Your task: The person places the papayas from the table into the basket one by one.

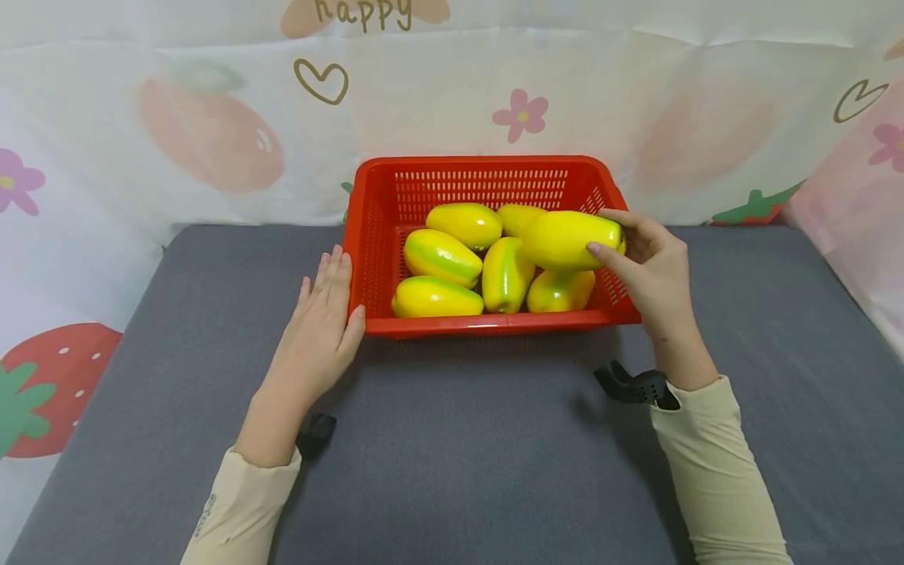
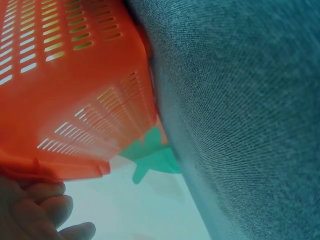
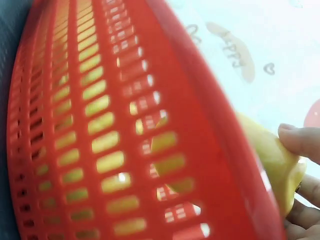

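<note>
A red slotted plastic basket (image 1: 487, 322) stands on the grey cloth, with several yellow-green mangoes (image 1: 442, 257) lying inside. My right hand (image 1: 653, 271) grips one mango (image 1: 568, 239) by its right end, above the others at the basket's right side. In the right wrist view that mango (image 3: 272, 160) shows beyond the basket's rim, thumb on one side and fingers on the other. With fingers straight, my left hand (image 1: 318, 329) rests against the basket's left rim. The left wrist view shows its fingertips (image 2: 55, 205) beside the rim of the basket (image 2: 75, 100).
Grey cloth (image 1: 480, 439) covers the table. Behind it hangs a white printed sheet (image 1: 438, 102) with fruit, flowers and hearts, close to the basket's back. Dark straps (image 1: 632, 384) are on the wrists.
</note>
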`<state>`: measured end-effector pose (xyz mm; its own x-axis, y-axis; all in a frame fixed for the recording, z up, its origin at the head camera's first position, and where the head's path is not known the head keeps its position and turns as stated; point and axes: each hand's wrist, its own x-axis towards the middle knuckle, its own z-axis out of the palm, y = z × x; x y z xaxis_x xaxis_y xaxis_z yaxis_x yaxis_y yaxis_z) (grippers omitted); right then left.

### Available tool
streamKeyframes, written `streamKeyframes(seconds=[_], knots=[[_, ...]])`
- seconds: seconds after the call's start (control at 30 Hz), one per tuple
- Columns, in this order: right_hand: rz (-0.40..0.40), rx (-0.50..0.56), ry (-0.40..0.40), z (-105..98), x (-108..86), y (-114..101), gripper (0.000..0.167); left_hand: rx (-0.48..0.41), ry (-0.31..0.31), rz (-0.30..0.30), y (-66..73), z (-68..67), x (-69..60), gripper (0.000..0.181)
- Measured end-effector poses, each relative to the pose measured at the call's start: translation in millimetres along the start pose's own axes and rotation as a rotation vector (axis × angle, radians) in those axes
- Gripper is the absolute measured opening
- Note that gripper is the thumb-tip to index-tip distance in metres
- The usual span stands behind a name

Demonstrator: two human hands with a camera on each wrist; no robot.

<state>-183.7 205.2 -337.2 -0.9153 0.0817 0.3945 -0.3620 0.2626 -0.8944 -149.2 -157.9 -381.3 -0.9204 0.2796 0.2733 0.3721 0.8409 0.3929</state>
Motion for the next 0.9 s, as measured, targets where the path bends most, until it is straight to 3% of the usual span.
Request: streamKeyframes(seconds=[0.37,0.63,0.9], knots=[[0.021,-0.142,0.07,-6.2,2.5,9.6,0.045,-0.001,-0.007,0.007,0.7,0.9,0.4,0.064],[0.084,-0.321,0.017,-7.6,2.8,9.0,0.049,-0.003,-0.015,-0.003,1.4,0.6,0.7,0.065],[0.088,-0.388,-0.002,-6.2,3.7,8.5,0.051,0.001,-0.017,-0.016,1.9,-0.9,0.0,0.065]])
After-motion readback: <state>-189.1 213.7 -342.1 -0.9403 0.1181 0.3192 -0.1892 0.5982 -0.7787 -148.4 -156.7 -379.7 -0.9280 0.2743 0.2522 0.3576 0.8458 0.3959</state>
